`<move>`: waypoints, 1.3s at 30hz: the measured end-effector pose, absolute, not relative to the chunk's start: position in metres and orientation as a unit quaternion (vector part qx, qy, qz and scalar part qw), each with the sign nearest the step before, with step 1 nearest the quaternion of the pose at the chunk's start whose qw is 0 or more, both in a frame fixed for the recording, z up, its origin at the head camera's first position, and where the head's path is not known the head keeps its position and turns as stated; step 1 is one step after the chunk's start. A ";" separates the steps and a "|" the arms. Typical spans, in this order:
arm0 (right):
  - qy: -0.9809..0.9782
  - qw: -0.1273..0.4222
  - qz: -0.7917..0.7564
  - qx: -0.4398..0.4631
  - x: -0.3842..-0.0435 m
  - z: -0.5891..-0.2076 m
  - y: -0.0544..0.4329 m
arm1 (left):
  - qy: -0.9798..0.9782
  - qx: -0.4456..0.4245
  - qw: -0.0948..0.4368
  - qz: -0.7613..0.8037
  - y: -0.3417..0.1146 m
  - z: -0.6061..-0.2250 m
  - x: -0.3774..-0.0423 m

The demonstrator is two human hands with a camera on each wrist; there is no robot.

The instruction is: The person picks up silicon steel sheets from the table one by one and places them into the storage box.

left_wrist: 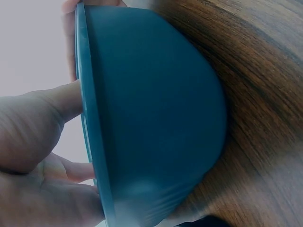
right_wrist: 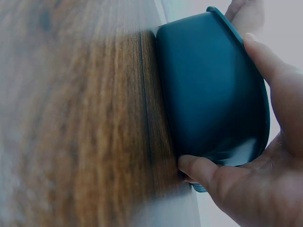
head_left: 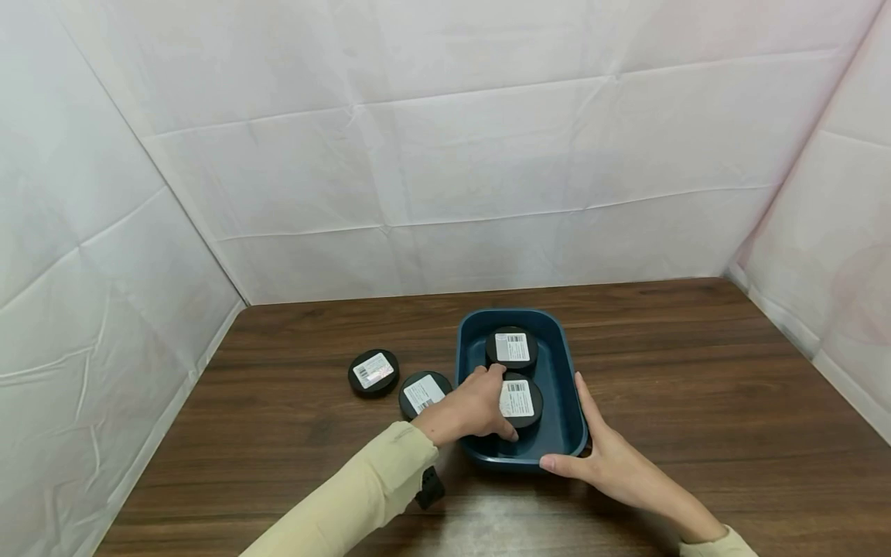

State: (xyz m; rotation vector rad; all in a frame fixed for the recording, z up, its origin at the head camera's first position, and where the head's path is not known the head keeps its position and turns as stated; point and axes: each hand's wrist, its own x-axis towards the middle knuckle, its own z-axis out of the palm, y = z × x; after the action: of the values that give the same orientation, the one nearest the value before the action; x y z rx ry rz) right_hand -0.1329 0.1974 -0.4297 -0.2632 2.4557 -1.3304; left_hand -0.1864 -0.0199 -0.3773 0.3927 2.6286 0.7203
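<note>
Left hand (head_left: 476,404): reaches over the left rim of the blue tray (head_left: 560,422), thumb and fingers clasping the near black disc (head_left: 531,402) inside it. Far black disc (head_left: 511,348) lies just beyond, also in the tray. Right hand (head_left: 612,463): grips the tray's near right corner, thumb at the near side, fingers along the right wall. Tray sits upright on the wooden table (head_left: 682,363). Left of it, on the table: outer disc (head_left: 373,373) and inner disc (head_left: 423,393), white labels up.
</note>
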 end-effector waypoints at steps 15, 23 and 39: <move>0.867 0.160 -0.462 -0.097 -0.133 -0.430 0.196 | 0.934 0.134 0.168 0.286 -0.025 -0.371 -0.181; 0.863 0.163 -0.469 -0.099 -0.133 -0.431 0.197 | 0.927 0.135 0.142 0.320 -0.031 -0.363 -0.177; 0.869 0.154 -0.459 -0.100 -0.132 -0.429 0.197 | 0.905 0.140 0.058 0.398 -0.047 -0.361 -0.163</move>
State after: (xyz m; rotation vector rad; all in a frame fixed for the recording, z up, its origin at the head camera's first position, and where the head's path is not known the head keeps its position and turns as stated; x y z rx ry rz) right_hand -0.1320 0.1970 -0.4294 -0.2859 2.4916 -1.3162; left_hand -0.1627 -0.0472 -0.3613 0.4234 2.7415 1.2069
